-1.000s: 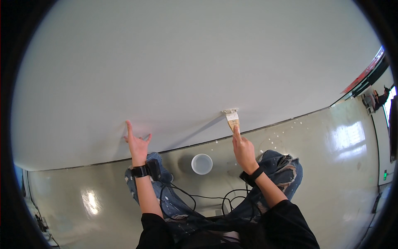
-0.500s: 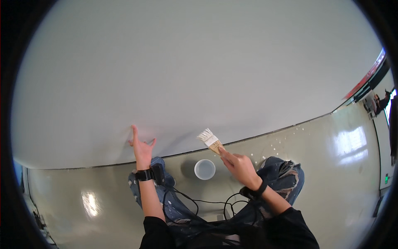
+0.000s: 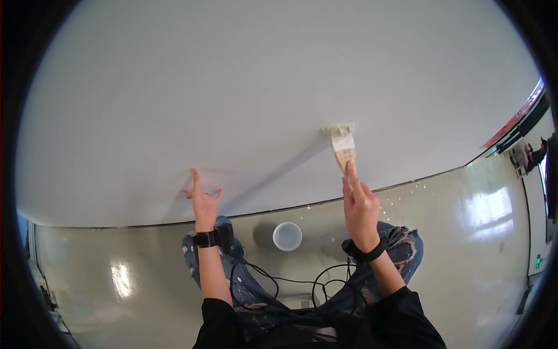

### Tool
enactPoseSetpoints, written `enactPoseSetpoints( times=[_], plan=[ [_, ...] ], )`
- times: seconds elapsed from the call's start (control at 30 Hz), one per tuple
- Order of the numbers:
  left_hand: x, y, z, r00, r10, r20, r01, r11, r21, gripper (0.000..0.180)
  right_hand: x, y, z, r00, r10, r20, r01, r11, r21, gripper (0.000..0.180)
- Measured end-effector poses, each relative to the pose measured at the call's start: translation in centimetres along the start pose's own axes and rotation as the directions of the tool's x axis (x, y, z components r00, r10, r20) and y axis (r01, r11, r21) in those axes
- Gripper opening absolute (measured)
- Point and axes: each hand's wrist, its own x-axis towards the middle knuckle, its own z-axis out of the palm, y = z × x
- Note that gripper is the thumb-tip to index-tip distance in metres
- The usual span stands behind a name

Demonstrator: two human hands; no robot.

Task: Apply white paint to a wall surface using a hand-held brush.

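Observation:
A paintbrush (image 3: 344,152) with a wooden handle and white-coated bristles is gripped in my right hand (image 3: 361,212). Its bristles are pressed against the pale wall (image 3: 279,75), splayed at the tip, and the brush casts a long shadow to the left. Lower on the same wall, at the left, my left hand (image 3: 205,200) rests with its fingers spread and nothing held. Between my knees a round white cup (image 3: 287,236) stands on the floor; its inside looks pale, and I cannot tell how much it contains.
Black cables (image 3: 325,285) loop across my lap. White drips spot the shiny floor (image 3: 453,232) near the wall's base on the right. Far right, another person (image 3: 536,156) and a small green sign (image 3: 538,260) show.
My right hand has swung up and to the right, bringing the brush from above the cup's edge to higher on the wall. The left hand stays nearly in place.

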Motion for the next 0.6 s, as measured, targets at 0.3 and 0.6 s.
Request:
enactPoseSetpoints(
  times=[0.3, 0.6],
  plan=[
    [-0.3, 0.5, 0.6, 0.998, -0.011, 0.055, 0.012, 1.000, -0.009, 0.136, -8.4, 7.7, 8.2, 0.816, 0.087, 0.572, -0.006, 0.990, -0.142, 0.025],
    [-0.2, -0.7, 0.7, 0.999, -0.012, -0.037, 0.011, 1.000, -0.026, 0.121, -1.8, -2.8, -2.6, 0.897, 0.063, 0.438, -0.218, 0.925, 0.312, 0.038]
  ],
)
